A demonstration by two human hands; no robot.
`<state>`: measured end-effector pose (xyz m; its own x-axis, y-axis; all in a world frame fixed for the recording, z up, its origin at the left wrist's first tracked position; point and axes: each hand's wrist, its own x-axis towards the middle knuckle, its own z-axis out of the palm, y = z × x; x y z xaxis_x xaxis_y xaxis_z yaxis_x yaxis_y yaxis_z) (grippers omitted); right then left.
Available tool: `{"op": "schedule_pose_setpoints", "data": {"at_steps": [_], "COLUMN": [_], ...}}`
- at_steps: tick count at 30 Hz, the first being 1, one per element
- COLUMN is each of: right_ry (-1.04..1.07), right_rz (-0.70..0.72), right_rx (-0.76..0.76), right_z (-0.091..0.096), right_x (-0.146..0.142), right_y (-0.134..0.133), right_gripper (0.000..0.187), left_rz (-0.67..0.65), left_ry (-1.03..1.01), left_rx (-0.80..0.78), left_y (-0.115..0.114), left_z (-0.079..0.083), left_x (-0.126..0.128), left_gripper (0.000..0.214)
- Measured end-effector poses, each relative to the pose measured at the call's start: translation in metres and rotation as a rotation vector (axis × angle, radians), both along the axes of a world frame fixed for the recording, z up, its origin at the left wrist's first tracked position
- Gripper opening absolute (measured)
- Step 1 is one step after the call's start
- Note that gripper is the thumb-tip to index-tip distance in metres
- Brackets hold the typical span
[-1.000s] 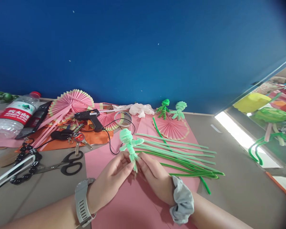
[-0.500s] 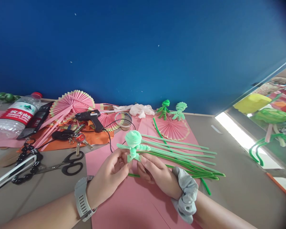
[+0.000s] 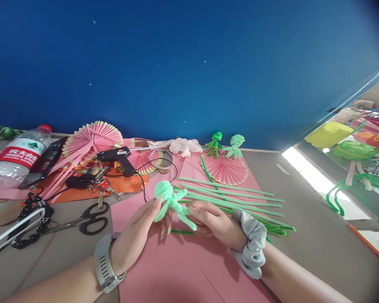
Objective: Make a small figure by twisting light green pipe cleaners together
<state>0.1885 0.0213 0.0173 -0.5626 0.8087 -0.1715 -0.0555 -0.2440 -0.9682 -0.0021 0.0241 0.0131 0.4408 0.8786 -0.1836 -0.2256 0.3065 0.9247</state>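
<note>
A light green pipe-cleaner figure (image 3: 173, 203) with a round wound head is held between my two hands over pink paper (image 3: 164, 269). My left hand (image 3: 142, 223) has its thumb against the head, with its fingers underneath. On the other side, the fingers of my right hand (image 3: 208, 219) close on the figure's limbs near its lower end. Loose light green pipe cleaners (image 3: 240, 196) lie just behind and right of my right hand, with darker green ones (image 3: 279, 229) beside them. Two finished-looking pipe-cleaner figures, one dark green (image 3: 214, 145) and one light green (image 3: 235, 146), stand at the back.
A black glue gun (image 3: 118, 158) and pink paper fans (image 3: 94, 141) lie at the back left, near keys (image 3: 105, 185) and scissors (image 3: 91, 219). A plastic bottle (image 3: 20, 155) lies far left. Behind the table rises a blue panel (image 3: 177, 75).
The figure has tipped over to the left, its head lower and its legs now swung toward the right and front. My left thumb has moved up to the head.
</note>
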Motion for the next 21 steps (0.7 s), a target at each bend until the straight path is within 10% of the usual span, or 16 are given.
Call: {"op": "schedule_pose_setpoints", "data": {"at_steps": [8,14,21], "right_ry": [-0.223,-0.683,-1.226], "right_rz": [-0.090,-0.331,-0.244], "right_rx": [0.184,0.449,0.907], "right_z": [0.009,0.012,0.006], "right_x": [0.007,0.009,0.014], "right_y": [0.005,0.009,0.011], "right_gripper": [0.033,0.019,0.012], "left_rz": [-0.160,0.009,0.209], "left_ry": [-0.101,-0.147,-0.146], "left_rx": [-0.143,-0.156,-0.074], "left_y": [0.002,0.006,0.008], "left_z": [0.001,0.000,-0.002], "left_x": [0.002,0.002,0.002], "left_gripper": [0.026,0.020,0.024]}}
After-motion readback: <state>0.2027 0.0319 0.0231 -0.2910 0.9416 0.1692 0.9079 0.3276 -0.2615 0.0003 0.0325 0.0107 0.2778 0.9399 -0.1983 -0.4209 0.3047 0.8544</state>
